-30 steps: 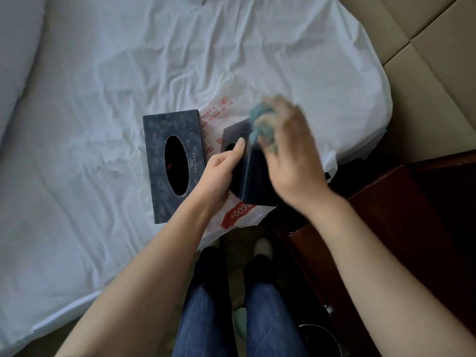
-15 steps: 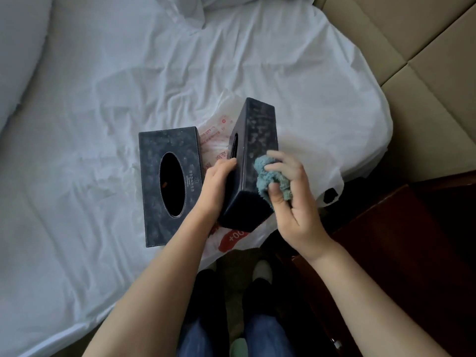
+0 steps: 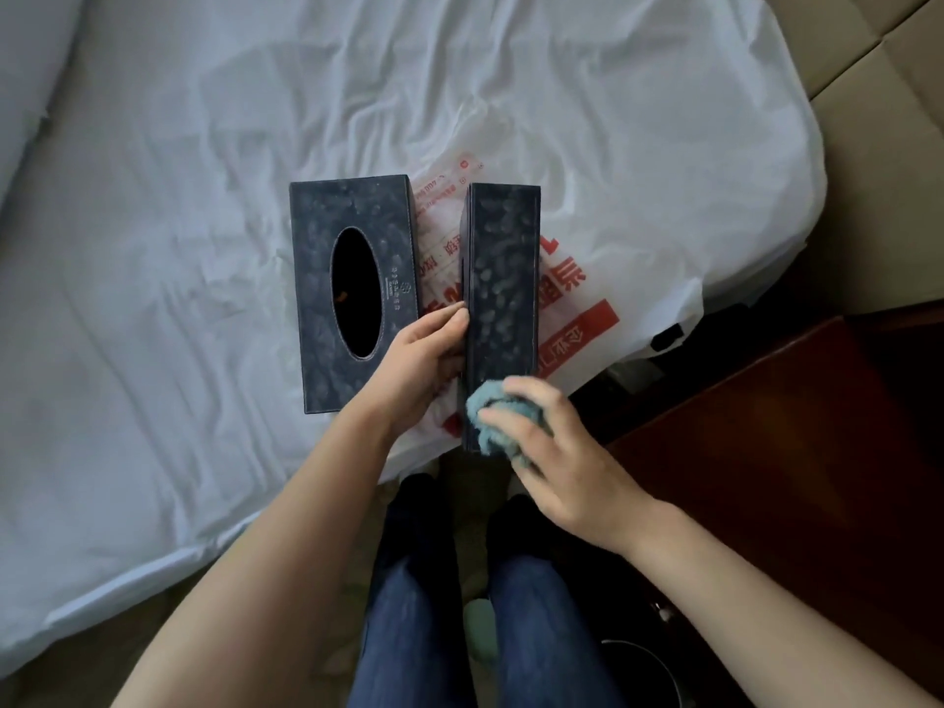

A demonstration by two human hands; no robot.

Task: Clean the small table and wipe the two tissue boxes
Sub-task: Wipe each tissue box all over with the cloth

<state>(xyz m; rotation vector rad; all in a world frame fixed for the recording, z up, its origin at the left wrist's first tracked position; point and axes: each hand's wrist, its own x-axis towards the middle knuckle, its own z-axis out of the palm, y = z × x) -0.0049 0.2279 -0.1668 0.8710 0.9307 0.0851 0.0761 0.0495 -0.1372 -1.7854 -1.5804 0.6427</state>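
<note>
Two dark blue tissue boxes are on the white bed. One tissue box (image 3: 352, 293) lies flat with its oval opening facing up. The second tissue box (image 3: 503, 278) stands on its long side over a white plastic bag (image 3: 577, 298) with red print. My left hand (image 3: 424, 360) grips this second box on its left face. My right hand (image 3: 557, 452) presses a crumpled teal cloth (image 3: 490, 426) against the near end of that box. The dark wooden small table (image 3: 797, 452) is at the right.
The white bed sheet (image 3: 204, 196) fills the left and centre. Beige wall panels (image 3: 878, 145) are at the upper right. My legs in blue jeans (image 3: 424, 605) stand between bed and table. A dark round object (image 3: 638, 671) sits on the floor near the bottom edge.
The box in my left hand has gone from tilted and raised to standing level on its side over the bag. My right hand with the cloth has slid down from its far end to its near end.
</note>
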